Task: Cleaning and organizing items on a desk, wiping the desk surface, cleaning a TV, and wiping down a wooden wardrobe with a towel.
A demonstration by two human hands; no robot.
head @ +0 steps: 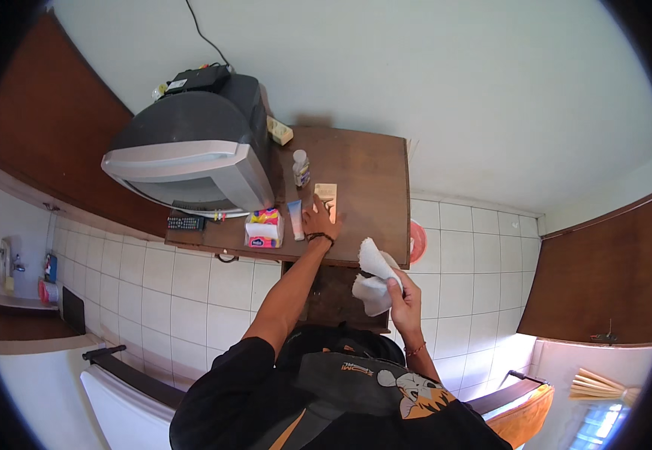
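Note:
My left hand [321, 223] reaches over the brown wooden table [368, 169], its fingers at the lower left part of a small shiny golden box [326, 194]. Whether the fingers grip the box cannot be told. Just left of that hand lies a blue and pink squeeze tube [295, 219]. A clear bottle with a white cap [300, 169] is farther back. My right hand [406, 298], near the table's front right corner, holds a crumpled white cloth or paper towel [375, 270] between thumb and fingers. A colourful tissue pack [264, 228] lies left of the tube.
A bulky television [191, 163] takes up the table's left side, a remote control [185, 223] before it. A small yellowish box [279, 130] sits at the back. An open drawer [331, 295] juts out below the front edge. A pink basin [418, 242] is on the floor at right.

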